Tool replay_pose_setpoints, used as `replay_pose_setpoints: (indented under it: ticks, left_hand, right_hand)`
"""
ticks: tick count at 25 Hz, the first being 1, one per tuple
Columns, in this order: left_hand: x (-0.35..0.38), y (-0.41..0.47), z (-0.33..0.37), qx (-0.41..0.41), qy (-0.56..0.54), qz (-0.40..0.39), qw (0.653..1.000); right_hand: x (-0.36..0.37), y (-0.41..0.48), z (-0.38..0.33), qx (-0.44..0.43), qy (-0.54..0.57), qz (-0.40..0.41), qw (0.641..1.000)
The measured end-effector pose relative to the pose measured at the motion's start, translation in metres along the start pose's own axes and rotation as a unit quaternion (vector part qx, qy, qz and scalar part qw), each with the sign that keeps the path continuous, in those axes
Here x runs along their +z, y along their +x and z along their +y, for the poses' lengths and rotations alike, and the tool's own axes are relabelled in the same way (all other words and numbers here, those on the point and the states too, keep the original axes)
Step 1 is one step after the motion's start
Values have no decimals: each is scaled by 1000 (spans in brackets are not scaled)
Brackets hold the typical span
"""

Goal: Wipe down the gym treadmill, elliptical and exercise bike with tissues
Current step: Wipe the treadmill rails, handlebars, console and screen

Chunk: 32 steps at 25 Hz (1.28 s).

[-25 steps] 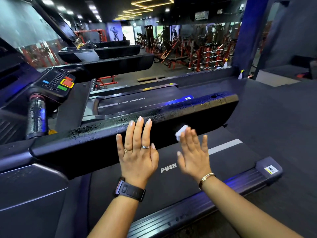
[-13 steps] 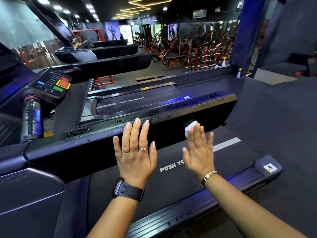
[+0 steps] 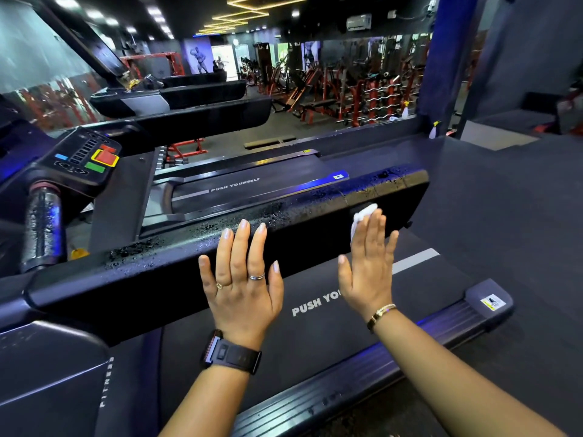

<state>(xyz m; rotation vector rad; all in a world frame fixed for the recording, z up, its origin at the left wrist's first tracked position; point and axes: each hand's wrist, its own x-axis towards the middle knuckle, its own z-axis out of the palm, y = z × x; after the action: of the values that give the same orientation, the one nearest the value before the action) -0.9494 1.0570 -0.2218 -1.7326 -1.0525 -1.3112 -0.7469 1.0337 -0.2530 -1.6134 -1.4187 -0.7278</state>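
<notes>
Wiping surface: the long black padded side rail of the dark treadmill; both hands lie on its near face.
Tissue: a small crumpled white tissue, pinned between the right fingers and the rail near its far end, with only the upper part showing.
Right hand: the right hand is flat with straight fingers, pressing the tissue onto the rail rather than clutching it.
Left hand: the left hand is flat and bare, fingers straight, fingertips at the rail's top edge, holding nothing.
Wet top: beaded droplets run along the rail's upper surface, so that strip looks sprayed but not yet dried.
Progress: early, by my judgement, with one rail in hand.
Left on this machine: the button console, the speckled silver grip cylinder and the belt.
Other machines: I cannot pick out the elliptical or the exercise bike, so their state is unknown.
</notes>
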Motion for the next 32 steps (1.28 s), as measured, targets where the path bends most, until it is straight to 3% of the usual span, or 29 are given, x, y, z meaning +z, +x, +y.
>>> replay_pose_setpoints:
  ticks: [2, 7, 13, 19, 24, 29, 32]
  left_hand:
    - [1, 0, 0, -3, -3, 1, 1000]
    - [2, 0, 1, -3, -2, 3, 1000]
    - [2, 0, 0, 0, 0, 5, 1000]
    - [2, -1, 1, -3, -1, 4, 1000]
    - [2, -1, 1, -3, -2, 5, 1000]
    - [2, -2, 2, -11, -6, 5, 1000]
    - [2, -3, 2, -7, -3, 2, 1000]
  right_hand:
    - [-5, 19, -14, 19, 41, 7, 999]
    - [4, -11, -11, -87, 0, -22, 996]
    - [-3, 8, 10, 75, 36, -16, 996]
    - [4, -19, 4, -39, 15, -32, 999]
    - [-3, 4, 19, 115, 38, -25, 992]
    - [2, -6, -7, 17, 48, -39, 998]
    - [3, -16, 11, 74, 37, -34, 996]
